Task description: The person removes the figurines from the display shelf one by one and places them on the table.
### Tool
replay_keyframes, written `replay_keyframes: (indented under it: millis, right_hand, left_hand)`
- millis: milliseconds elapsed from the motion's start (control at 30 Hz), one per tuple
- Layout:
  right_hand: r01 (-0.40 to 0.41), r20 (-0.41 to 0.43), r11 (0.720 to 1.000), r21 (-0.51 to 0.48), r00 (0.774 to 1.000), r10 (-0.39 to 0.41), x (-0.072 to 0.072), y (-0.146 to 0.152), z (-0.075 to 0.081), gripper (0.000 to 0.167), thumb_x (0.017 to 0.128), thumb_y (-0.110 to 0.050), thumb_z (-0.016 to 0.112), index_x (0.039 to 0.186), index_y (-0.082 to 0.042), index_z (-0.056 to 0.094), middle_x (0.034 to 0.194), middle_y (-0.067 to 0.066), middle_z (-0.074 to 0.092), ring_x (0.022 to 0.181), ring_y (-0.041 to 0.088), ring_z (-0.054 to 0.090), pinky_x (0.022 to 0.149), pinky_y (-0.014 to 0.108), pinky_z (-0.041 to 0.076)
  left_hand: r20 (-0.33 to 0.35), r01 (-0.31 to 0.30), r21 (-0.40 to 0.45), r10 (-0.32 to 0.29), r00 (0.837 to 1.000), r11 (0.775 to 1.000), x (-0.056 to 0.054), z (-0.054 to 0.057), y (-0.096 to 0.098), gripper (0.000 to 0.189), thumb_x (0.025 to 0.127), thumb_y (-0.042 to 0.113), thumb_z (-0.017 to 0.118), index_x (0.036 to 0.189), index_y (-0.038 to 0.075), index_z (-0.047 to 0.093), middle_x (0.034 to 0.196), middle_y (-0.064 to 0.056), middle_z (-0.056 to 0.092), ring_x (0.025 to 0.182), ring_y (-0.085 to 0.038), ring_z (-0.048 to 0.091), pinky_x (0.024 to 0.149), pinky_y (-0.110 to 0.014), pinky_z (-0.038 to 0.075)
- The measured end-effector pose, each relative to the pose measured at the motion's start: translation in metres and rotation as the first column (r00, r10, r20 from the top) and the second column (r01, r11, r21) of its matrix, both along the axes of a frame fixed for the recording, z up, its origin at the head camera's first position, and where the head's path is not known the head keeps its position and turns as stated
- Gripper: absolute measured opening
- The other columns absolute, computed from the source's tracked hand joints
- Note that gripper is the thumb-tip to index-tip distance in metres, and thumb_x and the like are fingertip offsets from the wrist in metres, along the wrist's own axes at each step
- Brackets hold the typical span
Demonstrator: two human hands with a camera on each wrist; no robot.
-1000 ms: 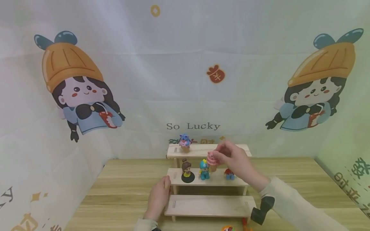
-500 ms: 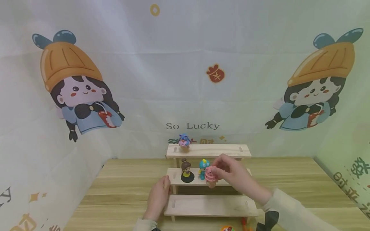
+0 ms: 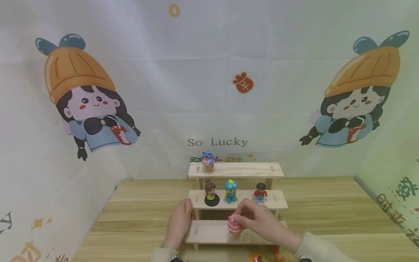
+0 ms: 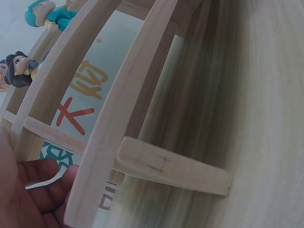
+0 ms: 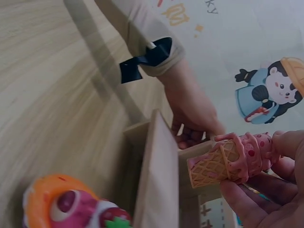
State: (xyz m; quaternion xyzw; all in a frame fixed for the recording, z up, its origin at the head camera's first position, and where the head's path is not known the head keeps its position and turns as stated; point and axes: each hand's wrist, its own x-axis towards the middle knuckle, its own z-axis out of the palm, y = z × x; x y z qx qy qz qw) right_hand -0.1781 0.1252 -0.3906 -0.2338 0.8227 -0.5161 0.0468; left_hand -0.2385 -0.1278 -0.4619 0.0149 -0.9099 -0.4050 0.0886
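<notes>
My right hand (image 3: 266, 222) pinches a toy ice cream cone (image 5: 232, 159) by its pink piglet-like top. The waffle cone points down over the lowest board of a three-tier wooden display stand (image 3: 211, 231), near its middle. At the stand's left end, my left hand (image 3: 178, 222) grips the side with curled fingers, which show beside the boards in the left wrist view. On the middle tier stand a brown-haired doll (image 3: 210, 193) on a black base, a teal-suited figure (image 3: 231, 193) and a black-haired figure (image 3: 260, 193) in red.
A blue ice cream cone toy (image 3: 208, 160) stands at the top tier's left end. In front of the stand lies an orange toy (image 5: 71, 204) with pink and strawberry parts, beside a red-orange piece (image 3: 278, 256). A printed cloth (image 3: 209, 91) hangs behind the wood-grain table (image 3: 140, 207).
My right hand has brought the pink ice cream cone down and towards me, from in front of the middle tier to the lowest tier. My left hand has stayed at the stand's side.
</notes>
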Motion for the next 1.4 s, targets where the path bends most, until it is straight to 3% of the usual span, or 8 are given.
replay_keyframes:
  millis: [400,667,900,1400]
  right_hand:
    - [-0.122,0.076,0.992,0.002,0.99,0.122,0.01,-0.007,-0.036,0.014,0.093,-0.024,0.062,0.094,-0.011,0.056,0.094,0.0,0.066,0.082,0.001,0.058,0.069,0.02,0.048]
    - [-0.211,0.049,0.977,0.024,0.977,0.21,0.011,-0.009,-0.051,0.017,0.091,-0.022,0.064,0.088,-0.009,0.054,0.088,-0.004,0.063,0.083,-0.002,0.057,0.073,0.02,0.05]
    - [-0.201,0.013,0.973,0.112,0.98,0.201,0.013,-0.011,-0.056,0.018,0.092,-0.027,0.064,0.085,-0.014,0.054,0.08,-0.014,0.055,0.074,-0.003,0.047,0.067,0.018,0.041]
    - [-0.214,-0.037,0.955,0.204,0.974,0.226,0.015,-0.007,-0.063,0.019,0.095,-0.033,0.059,0.087,-0.017,0.052,0.083,-0.016,0.054,0.073,-0.005,0.046,0.065,0.017,0.041]
  left_hand:
    - [0.007,-0.002,0.008,0.002,1.0,1.0,0.001,-0.001,0.0,0.041,0.103,0.032,0.031,0.076,0.011,0.052,0.061,0.0,0.052,0.054,-0.015,0.043,0.057,-0.03,0.035]
    - [0.01,-0.006,0.013,0.006,1.0,1.0,0.001,0.0,0.001,0.044,0.103,0.036,0.028,0.077,0.012,0.053,0.062,0.001,0.053,0.054,-0.014,0.044,0.056,-0.03,0.036]
    - [0.009,0.004,0.022,-0.004,1.0,1.0,0.001,-0.001,0.001,0.044,0.104,0.036,0.028,0.077,0.012,0.053,0.062,0.0,0.053,0.054,-0.015,0.044,0.055,-0.03,0.036]
    - [0.005,-0.008,0.023,0.008,1.0,1.0,0.001,0.0,0.001,0.043,0.104,0.035,0.029,0.077,0.011,0.053,0.062,0.0,0.052,0.053,-0.015,0.043,0.054,-0.03,0.035]
